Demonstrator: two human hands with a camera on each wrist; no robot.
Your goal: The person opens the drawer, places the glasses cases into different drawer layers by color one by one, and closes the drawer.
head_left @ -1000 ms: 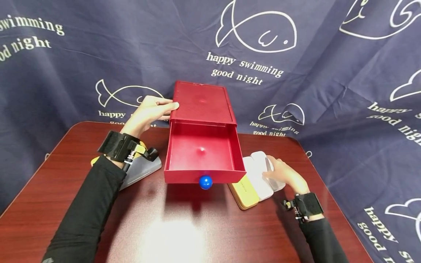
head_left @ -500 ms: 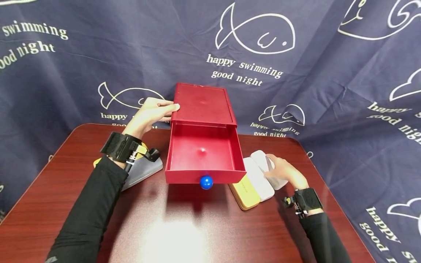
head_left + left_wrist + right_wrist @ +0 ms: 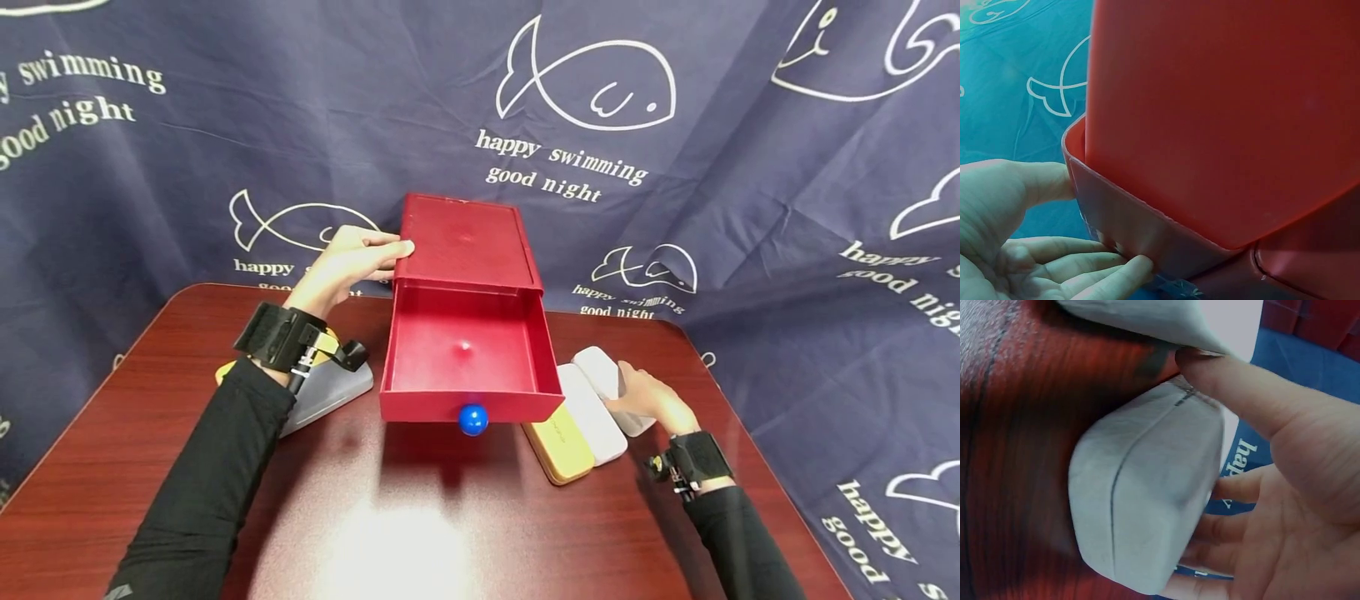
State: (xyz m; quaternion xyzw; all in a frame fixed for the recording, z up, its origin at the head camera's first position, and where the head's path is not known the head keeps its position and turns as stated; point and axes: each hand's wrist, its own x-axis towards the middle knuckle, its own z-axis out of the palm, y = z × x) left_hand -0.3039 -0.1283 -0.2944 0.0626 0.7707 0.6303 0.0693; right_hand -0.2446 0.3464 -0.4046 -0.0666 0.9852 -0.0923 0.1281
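Observation:
A red plastic drawer box stands at the middle of the table, with its red drawer pulled out toward me. Nothing lies in the drawer, and a blue ball knob sits on its front. My left hand holds the box's left side, thumb on the top edge and fingers lower down, as the left wrist view shows. At the right, my right hand grips the outermost white glasses case, its thumb on the inner side and fingers on the outer side. That case rests on the table.
Another white case and a yellow case lie side by side, left of my right hand. Under my left wrist is a grey and yellow object, partly hidden. A dark blue printed curtain hangs behind the wooden table.
The head view has shifted slightly. Both hands stay almost where they were, at the drawer box and the white glasses case.

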